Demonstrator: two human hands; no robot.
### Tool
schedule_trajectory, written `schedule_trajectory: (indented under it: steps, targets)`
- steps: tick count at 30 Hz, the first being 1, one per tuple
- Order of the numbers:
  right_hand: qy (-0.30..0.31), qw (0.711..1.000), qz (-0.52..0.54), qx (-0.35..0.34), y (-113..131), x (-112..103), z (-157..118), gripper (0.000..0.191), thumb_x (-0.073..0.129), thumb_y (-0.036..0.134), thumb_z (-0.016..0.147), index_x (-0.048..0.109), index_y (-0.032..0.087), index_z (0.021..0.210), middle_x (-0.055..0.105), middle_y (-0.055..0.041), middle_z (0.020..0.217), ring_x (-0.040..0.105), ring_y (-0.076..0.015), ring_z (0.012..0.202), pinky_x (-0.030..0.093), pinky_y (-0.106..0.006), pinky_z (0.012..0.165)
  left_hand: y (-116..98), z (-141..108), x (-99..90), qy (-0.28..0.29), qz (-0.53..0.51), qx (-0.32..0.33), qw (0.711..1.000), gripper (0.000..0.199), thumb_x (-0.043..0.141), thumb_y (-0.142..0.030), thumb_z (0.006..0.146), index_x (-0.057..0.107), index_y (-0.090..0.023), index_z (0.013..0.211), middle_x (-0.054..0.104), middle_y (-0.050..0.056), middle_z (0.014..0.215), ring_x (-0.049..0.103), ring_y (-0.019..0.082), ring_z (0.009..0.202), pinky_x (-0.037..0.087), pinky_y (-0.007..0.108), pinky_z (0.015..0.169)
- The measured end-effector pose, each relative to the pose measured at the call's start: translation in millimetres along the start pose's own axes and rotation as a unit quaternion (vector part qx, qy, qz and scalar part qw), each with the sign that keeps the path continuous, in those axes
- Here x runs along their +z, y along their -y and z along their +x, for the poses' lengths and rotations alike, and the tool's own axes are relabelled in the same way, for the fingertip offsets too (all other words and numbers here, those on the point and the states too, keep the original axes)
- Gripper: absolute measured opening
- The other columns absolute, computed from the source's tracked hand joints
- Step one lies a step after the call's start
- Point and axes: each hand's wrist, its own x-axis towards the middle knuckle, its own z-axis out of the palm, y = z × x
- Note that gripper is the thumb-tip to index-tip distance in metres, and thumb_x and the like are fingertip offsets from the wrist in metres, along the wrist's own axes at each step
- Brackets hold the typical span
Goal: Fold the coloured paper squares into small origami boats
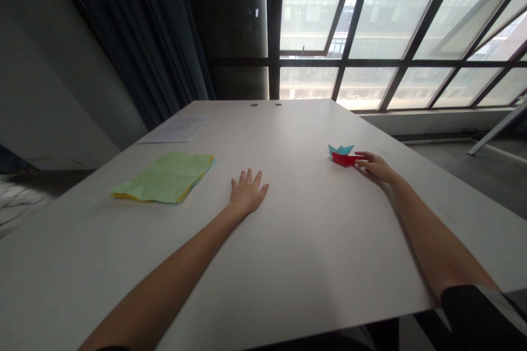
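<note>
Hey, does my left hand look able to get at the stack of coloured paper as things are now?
Probably yes: the left hand lies palm down beside the paper stack, and only bare tabletop shows between them.

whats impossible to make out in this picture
All in the head view:
Writing on the printed page: too small and blurred.
Number of sheets under the green sheet: it covers them.
Lower part of the blue boat: behind the red boat.
Right hand's hold on the red boat: too small.
</note>
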Motion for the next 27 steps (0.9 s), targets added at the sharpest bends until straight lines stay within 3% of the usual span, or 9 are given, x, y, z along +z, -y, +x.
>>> schedule_trajectory:
  steps: [7,10,13,15,17,20,22,24,27]
  targets:
    - [-0.002,0.999,-0.041,-0.004,-2,-1,1,0.054,0.059,0.044,0.069,0.055,0.016,0.116,0.063,-0.0116,0.103,0.057,-0.0148,0.069,0.043,-0.024,0.051,1,0,1.2,-0.002,0.001,0.002,1.0,0.062,0.014,-0.056,0.085,0.023,-0.026,0.139,0.021,0.011,0.146,0.017,0.031,0.133,0.019,0.056,0.101]
    - [-0.087,0.988,-0.127,-0.032,7,-2,5,0.049,0.054,0.048,0.071,0.061,0.016,0.108,0.063,-0.0113,0.101,0.056,-0.0168,0.069,0.046,-0.031,0.06,1,0,0.7,-0.001,0.001,0.001,1.0,0.062,0.014,-0.055,0.086,0.022,-0.025,0.139,0.02,0.011,0.146,0.016,0.031,0.133,0.019,0.056,0.101]
    - [-0.209,0.954,-0.195,-0.09,32,5,7,0.043,0.05,0.048,0.074,0.065,0.017,0.099,0.063,-0.0109,0.096,0.055,-0.0193,0.071,0.045,-0.039,0.071,1,0,0.5,0.001,-0.001,-0.003,1.0,0.061,0.015,-0.055,0.086,0.022,-0.026,0.139,0.02,0.011,0.146,0.015,0.031,0.134,0.018,0.056,0.101]
    - [-0.222,0.943,-0.199,-0.15,56,19,2,0.041,0.047,0.047,0.077,0.064,0.017,0.1,0.061,-0.0113,0.098,0.056,-0.0205,0.076,0.045,-0.039,0.075,1,0,0.6,0.005,-0.004,-0.005,1.0,0.061,0.015,-0.055,0.085,0.022,-0.026,0.139,0.019,0.011,0.146,0.014,0.031,0.134,0.018,0.056,0.101]
    - [-0.149,0.945,-0.202,-0.212,79,40,-7,0.04,0.045,0.046,0.08,0.062,0.018,0.103,0.06,-0.0111,0.102,0.057,-0.0221,0.085,0.046,-0.038,0.077,1,-1,0.7,0.009,-0.006,-0.006,1.0,0.061,0.015,-0.055,0.086,0.022,-0.026,0.139,0.019,0.01,0.146,0.014,0.031,0.134,0.017,0.055,0.102]
    - [0.081,0.933,-0.228,-0.268,101,80,-28,0.045,0.041,0.049,0.083,0.054,0.023,0.118,0.056,-0.0088,0.117,0.053,-0.024,0.105,0.041,-0.04,0.09,2,-1,0.5,0.006,-0.007,0.0,1.0,0.061,0.015,-0.055,0.086,0.022,-0.026,0.139,0.019,0.011,0.146,0.015,0.031,0.134,0.017,0.056,0.102]
    - [0.198,0.908,-0.252,-0.269,104,105,-42,0.054,0.036,0.053,0.084,0.041,0.024,0.13,0.045,-0.0074,0.133,0.04,-0.0247,0.122,0.034,-0.041,0.1,3,-2,0.0,0.004,-0.005,0.002,1.0,0.061,0.015,-0.055,0.086,0.022,-0.026,0.139,0.02,0.011,0.146,0.015,0.031,0.134,0.018,0.056,0.101]
    - [0.246,0.89,-0.284,-0.259,100,125,-54,0.064,0.032,0.058,0.084,0.031,0.022,0.136,0.03,-0.0087,0.143,0.026,-0.0264,0.131,0.025,-0.044,0.105,3,-3,-0.7,0.007,-0.003,0.0,1.0,0.061,0.015,-0.055,0.086,0.022,-0.026,0.139,0.019,0.011,0.146,0.015,0.031,0.134,0.018,0.055,0.102]
    - [0.254,0.872,-0.324,-0.264,93,142,-66,0.069,0.03,0.062,0.082,0.021,0.026,0.14,0.019,-0.0072,0.147,0.014,-0.0293,0.134,0.014,-0.052,0.107,2,-5,-2.0,0.016,-0.002,-0.004,1.0,0.061,0.016,-0.055,0.086,0.021,-0.026,0.139,0.018,0.01,0.147,0.014,0.031,0.134,0.018,0.054,0.102]
